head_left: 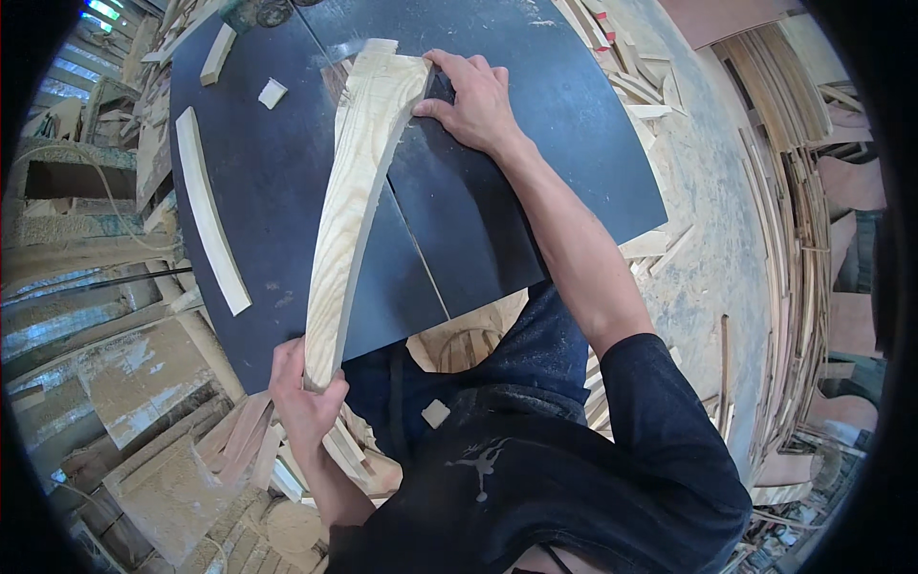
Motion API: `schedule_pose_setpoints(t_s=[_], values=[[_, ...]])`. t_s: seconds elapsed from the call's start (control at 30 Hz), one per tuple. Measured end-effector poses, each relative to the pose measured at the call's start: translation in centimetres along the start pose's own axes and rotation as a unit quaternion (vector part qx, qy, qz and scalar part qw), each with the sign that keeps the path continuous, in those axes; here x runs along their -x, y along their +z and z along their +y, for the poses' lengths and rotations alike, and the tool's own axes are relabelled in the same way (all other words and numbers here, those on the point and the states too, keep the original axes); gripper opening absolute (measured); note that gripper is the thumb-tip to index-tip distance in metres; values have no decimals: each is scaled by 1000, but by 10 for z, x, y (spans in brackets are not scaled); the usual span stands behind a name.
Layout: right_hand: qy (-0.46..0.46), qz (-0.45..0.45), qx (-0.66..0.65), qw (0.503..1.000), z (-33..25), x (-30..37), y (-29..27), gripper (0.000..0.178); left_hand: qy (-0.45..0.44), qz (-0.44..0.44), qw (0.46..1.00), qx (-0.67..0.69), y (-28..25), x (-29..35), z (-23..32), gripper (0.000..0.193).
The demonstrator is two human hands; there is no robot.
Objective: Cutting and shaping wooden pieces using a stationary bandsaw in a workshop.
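A long curved pale wood piece lies on the dark machine table, running from the near edge toward the far side. My left hand grips its near end at the table's front edge. My right hand presses on its far end, fingers spread over the right edge of the wood. A thin slot in the table runs beside the piece.
A narrow curved wood strip lies on the table's left part, with a small block and a short stick farther back. Offcuts pile up at the lower left. Stacked curved wood stands along the right; sawdust covers the floor.
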State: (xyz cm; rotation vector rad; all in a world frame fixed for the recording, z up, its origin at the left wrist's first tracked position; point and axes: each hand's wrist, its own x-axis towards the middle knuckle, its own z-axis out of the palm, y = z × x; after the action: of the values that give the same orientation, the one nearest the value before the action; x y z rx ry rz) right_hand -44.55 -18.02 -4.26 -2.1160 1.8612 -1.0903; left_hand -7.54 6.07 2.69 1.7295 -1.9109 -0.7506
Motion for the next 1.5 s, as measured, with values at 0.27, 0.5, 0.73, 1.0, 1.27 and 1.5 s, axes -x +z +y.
schedule_pose_setpoints(t_s=[0.27,0.5,0.73,1.0,1.27,1.5], values=[[15,-4,9,1000,-1,-5,1,71,2,2,1000,1,3,-7,4,57],[-4,6,6,1000,2,-3,0,73,10,-5,1000,0,-4,-6,-3,58],[-10,3,4,1000,2,-2,-1,74,10,-4,1000,-1,-3,-5,-2,59],[-3,1,3,1000,-2,-5,-1,72,-1,5,1000,1,-3,-6,0,58],[-13,2,1,1000,-2,0,-2,73,9,-9,1000,-15,-15,-10,-10,58],[-11,0,11,1000,-5,-3,-6,73,15,-9,1000,-9,-15,-12,-14,58]])
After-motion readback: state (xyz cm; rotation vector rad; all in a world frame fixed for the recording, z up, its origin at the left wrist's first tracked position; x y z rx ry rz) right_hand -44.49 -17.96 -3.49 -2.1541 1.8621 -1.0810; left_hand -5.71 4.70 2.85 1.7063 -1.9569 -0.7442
